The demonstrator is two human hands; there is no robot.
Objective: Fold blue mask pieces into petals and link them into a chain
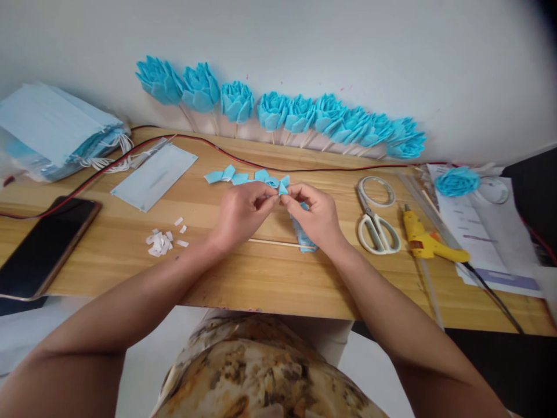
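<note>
Over the middle of the wooden table, my left hand [248,209] and my right hand [315,215] meet fingertip to fingertip. Both pinch a small blue fabric petal [284,184] between them, its pointed part sticking up above the fingers. Just beyond lie several loose blue petals [237,175] in a row. Partly under my right hand is a blue piece of material [304,232], its kind hard to tell. A thin wooden stick [278,242] lies in front of my hands, its right end on that blue piece.
Blue flowers on sticks [272,110] lean along the wall. Left are stacked face masks [56,128], a single mask [154,174], white scraps [160,242] and a phone [47,247]. Right are scissors [378,232], a tape roll [391,197], a yellow glue gun [420,238] and papers [487,232]. A red-black cable [243,162] crosses behind.
</note>
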